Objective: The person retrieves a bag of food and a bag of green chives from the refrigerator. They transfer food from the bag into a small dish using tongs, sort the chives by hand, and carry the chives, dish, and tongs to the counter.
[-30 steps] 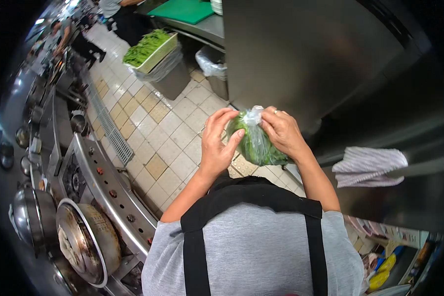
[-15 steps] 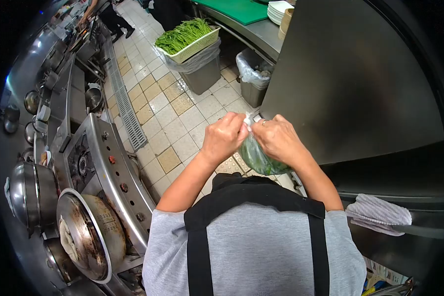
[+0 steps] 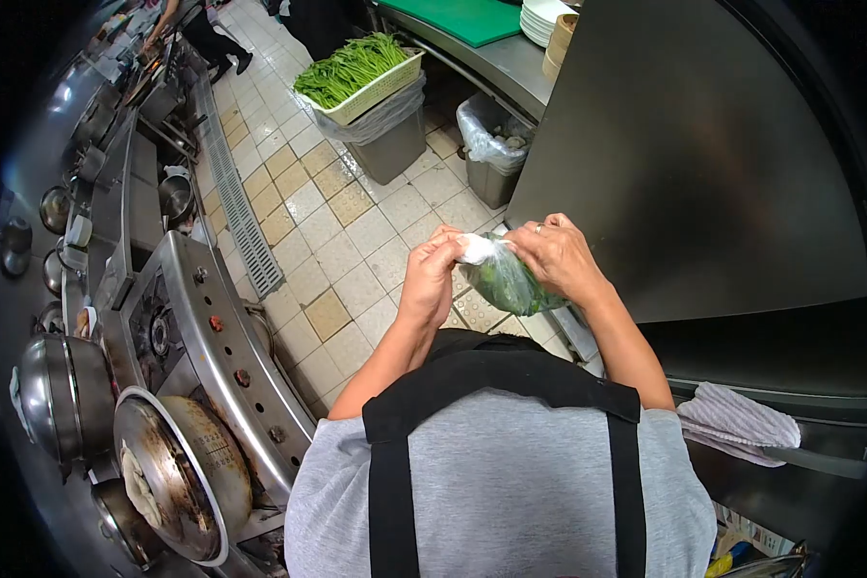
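A clear plastic bag (image 3: 515, 281) with green leafy vegetables inside hangs between my two hands, tilted to the right. My left hand (image 3: 435, 265) pinches the gathered white neck of the bag between thumb and fingers. At the other side of the neck, my right hand (image 3: 557, 252) grips the bag with its fingers curled, a ring showing on one finger. Part of the bag's right side is hidden behind the right hand.
A basket of green vegetables (image 3: 382, 93) rests on a grey bin (image 3: 392, 149). Beside it stands a lined bin (image 3: 491, 178). On the left is a stove (image 3: 231, 352) with a large lidded pot (image 3: 212, 462). A dark steel door (image 3: 703, 164) fills the right. Other people stand far off.
My left hand has turned upright and now holds the bag's neck out to the left. The bag has swung up from hanging to a tilted position.
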Action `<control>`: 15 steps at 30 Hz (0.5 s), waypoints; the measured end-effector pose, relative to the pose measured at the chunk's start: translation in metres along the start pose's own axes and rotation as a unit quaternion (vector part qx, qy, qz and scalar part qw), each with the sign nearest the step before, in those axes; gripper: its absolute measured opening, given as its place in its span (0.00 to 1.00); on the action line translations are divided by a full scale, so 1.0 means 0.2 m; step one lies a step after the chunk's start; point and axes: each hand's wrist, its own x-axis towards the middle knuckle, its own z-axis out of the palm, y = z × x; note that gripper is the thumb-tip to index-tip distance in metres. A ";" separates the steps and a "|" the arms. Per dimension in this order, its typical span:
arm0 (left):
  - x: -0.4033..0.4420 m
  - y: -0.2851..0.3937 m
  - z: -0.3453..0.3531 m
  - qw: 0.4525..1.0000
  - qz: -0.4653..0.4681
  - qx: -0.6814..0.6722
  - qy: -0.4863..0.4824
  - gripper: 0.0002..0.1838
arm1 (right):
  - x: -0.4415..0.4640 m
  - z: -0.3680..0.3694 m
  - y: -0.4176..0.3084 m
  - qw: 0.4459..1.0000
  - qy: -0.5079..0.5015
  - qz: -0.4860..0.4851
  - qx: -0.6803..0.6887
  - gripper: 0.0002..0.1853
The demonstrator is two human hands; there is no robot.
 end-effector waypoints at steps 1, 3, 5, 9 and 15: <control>0.01 0.00 0.01 0.999 -0.023 -0.034 -0.004 0.06 | 0.00 0.00 0.00 1.000 -0.002 0.022 0.001 0.06; 0.01 -0.01 0.02 0.998 -0.050 -0.037 -0.006 0.07 | 0.02 -0.03 -0.05 0.999 0.036 0.026 0.015 0.08; 0.01 -0.01 0.02 0.998 -0.054 0.022 0.000 0.07 | 0.05 -0.10 -0.13 0.993 0.115 -0.015 0.037 0.09; 0.00 -0.03 0.05 0.997 -0.060 0.046 -0.017 0.07 | 0.03 -0.06 -0.15 0.995 0.070 -0.045 0.047 0.08; -0.04 -0.02 0.02 0.983 -0.054 0.158 -0.082 0.06 | 0.00 0.04 -0.13 0.989 0.122 -0.082 0.025 0.07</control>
